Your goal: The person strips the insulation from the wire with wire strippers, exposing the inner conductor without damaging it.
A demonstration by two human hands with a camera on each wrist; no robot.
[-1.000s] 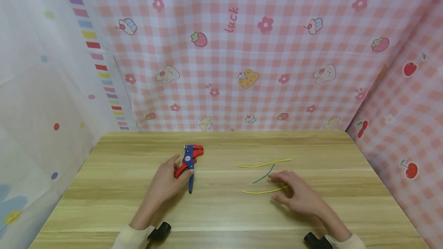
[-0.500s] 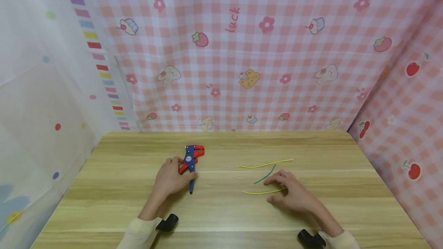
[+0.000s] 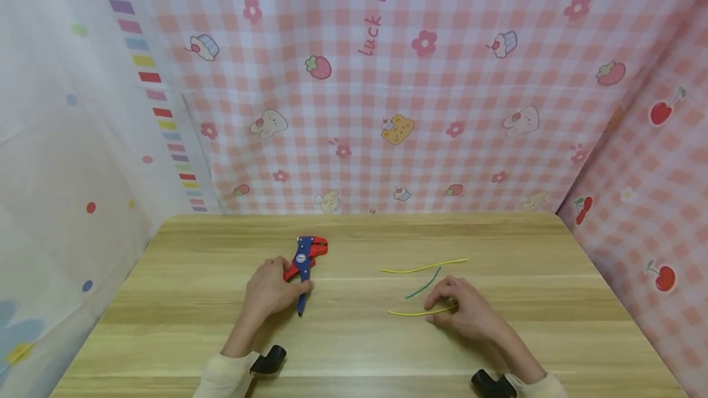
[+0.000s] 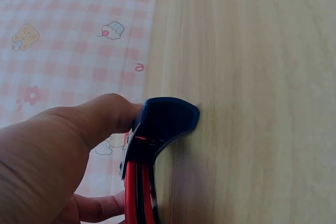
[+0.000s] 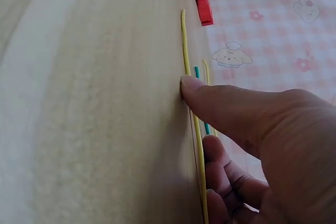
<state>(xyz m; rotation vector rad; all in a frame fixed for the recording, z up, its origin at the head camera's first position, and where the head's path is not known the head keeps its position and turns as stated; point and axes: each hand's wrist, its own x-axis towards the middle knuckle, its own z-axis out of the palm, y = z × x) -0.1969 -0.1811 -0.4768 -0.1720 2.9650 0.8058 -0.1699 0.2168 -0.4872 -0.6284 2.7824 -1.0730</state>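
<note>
A wire stripper [image 3: 302, 266] with a blue body and red jaws and trigger lies on the left of the table. My left hand [image 3: 269, 290] grips its handles, the thumb on the blue handle [image 4: 168, 116] and the fingers at the red one [image 4: 137, 192]. On the right, my right hand [image 3: 464, 309] is over the nearer yellow wire [image 3: 406, 314]. Its thumb [image 5: 226, 106] and fingers [image 5: 215, 163] stand on either side of that wire, with a gap between. A short green wire [image 3: 423, 284] and another yellow wire [image 3: 423, 268] lie just beyond, untouched.
The wood-grain table [image 3: 354, 355] ends at the back against a pink checked cloth [image 3: 354, 91]. A white dotted cloth [image 3: 72, 158] hangs on the left and a cherry-print cloth [image 3: 652, 201] on the right. A black wrist device [image 3: 269, 359] sits on each wrist.
My left hand has moved a little right and closed round the stripper's handles. My right hand has shifted left and lower, its thumb and fingers drawing nearer to the closer yellow wire.
</note>
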